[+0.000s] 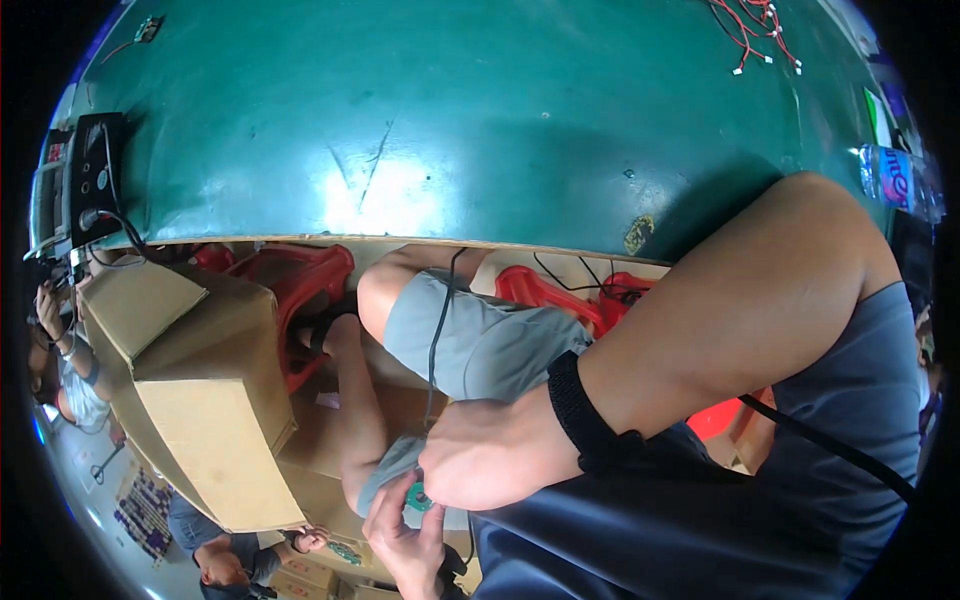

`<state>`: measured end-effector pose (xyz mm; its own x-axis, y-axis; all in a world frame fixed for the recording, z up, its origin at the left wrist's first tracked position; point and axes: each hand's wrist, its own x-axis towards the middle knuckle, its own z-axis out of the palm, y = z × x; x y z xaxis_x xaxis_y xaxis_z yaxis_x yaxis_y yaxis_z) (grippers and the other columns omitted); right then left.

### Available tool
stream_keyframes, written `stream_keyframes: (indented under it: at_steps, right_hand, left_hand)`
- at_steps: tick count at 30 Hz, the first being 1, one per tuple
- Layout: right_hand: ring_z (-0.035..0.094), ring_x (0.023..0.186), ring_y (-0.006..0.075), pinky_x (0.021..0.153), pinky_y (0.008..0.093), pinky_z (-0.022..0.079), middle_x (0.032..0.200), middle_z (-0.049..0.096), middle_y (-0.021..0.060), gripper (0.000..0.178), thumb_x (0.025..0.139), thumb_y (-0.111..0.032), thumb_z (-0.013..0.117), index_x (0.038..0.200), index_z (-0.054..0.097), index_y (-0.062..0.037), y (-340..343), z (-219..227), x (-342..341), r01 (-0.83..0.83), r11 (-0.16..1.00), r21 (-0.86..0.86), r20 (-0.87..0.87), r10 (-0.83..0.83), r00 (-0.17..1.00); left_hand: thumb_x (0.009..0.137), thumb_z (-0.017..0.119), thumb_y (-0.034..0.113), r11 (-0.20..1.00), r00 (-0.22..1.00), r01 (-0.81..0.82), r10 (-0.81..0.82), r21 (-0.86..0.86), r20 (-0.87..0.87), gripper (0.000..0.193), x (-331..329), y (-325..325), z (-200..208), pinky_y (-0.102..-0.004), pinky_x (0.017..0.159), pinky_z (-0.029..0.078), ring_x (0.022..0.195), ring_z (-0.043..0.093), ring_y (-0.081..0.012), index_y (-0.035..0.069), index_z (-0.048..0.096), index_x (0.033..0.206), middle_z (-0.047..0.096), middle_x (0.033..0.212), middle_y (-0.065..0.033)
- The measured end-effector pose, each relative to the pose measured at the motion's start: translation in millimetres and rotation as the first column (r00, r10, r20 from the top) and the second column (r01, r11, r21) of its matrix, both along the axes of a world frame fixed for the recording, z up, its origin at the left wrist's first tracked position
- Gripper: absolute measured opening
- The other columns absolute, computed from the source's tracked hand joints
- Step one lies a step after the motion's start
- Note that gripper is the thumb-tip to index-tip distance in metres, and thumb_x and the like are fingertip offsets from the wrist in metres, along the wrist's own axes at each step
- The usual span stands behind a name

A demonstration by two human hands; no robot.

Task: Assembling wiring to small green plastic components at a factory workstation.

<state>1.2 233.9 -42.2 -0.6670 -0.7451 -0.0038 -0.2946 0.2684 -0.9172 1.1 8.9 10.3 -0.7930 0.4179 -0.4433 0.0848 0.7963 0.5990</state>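
While the left hand (405, 540) pinches the small green disc (413, 497) between thumb and fingers, the right hand (485, 455) curls right beside it, knuckles up. The right fingertips are hidden, so I cannot tell whether they grip anything. The disc is over the lap, in front of the grey shorts (450, 340) and below the near edge of the table (560, 100), with nothing visible under it but the hand.

It looks thin, flat and hard, perhaps a circuit board; I judge it very light and stiff, with no give under the thumb. A smooth face could slip if pinched lightly, and any fine parts on it would be fragile. The rim is the best place to hold it, thumb opposite fingertip, with light pressure and the faces left free.
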Motion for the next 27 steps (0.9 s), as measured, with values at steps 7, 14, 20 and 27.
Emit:
stream_keyframes:
  at_steps: [7, 14, 20, 27]
  right_hand:
    - [0.066, 0.062, 0.0329, 0.052, 0.0418, 0.051, 0.065, 0.065, 0.0172, 0.011, 0.069, -0.01, 0.063, 0.064, 0.065, -0.0001, 2, 0, 5, 0.058, 0.998, -0.035, -0.01, -0.059, 0.998]
    - [0.065, 0.06, 0.0328, 0.049, 0.0413, 0.05, 0.063, 0.064, 0.017, 0.012, 0.067, -0.009, 0.064, 0.061, 0.063, 0.0007, 0, -1, 6, 0.117, 0.99, -0.079, -0.032, -0.119, 0.992]
    - [0.071, 0.078, 0.0296, 0.062, 0.0397, 0.057, 0.08, 0.071, 0.0141, 0.017, 0.074, -0.013, 0.063, 0.08, 0.072, -0.0011, 12, 12, -7, -0.074, 0.996, 0.057, 0.036, 0.072, 0.997]
    - [0.065, 0.059, 0.0311, 0.05, 0.0418, 0.05, 0.063, 0.065, 0.016, 0.012, 0.065, -0.01, 0.066, 0.062, 0.064, 0.0015, 5, 6, 0, 0.06, 0.998, -0.006, 0.039, -0.06, 0.997]
  left_hand:
    - [0.065, 0.079, 0.001, 0.999, 0.999, 0.035, -0.035, 0.015, 0.025, 0.041, 1, 3, -2, -0.0361, 0.086, 0.051, 0.094, 0.067, -0.0318, -0.001, 0.067, 0.104, 0.07, 0.099, -0.0162]
    - [0.066, 0.079, 0.001, 1.0, 1.0, 0.011, -0.011, 0.016, 0.014, 0.04, 7, -6, -7, -0.0365, 0.086, 0.051, 0.093, 0.067, -0.0323, -0.001, 0.066, 0.104, 0.07, 0.1, -0.0163]
    - [0.066, 0.079, 0.0, 0.999, 0.999, 0.045, -0.045, 0.002, -0.003, 0.041, 7, 1, -6, -0.0361, 0.086, 0.05, 0.093, 0.067, -0.0325, -0.001, 0.066, 0.104, 0.07, 0.1, -0.0165]
    - [0.067, 0.079, 0.001, 0.999, 1.0, 0.023, -0.022, 0.028, -0.004, 0.04, 10, -9, -14, -0.0361, 0.086, 0.05, 0.092, 0.067, -0.0324, -0.001, 0.065, 0.104, 0.069, 0.099, -0.0167]
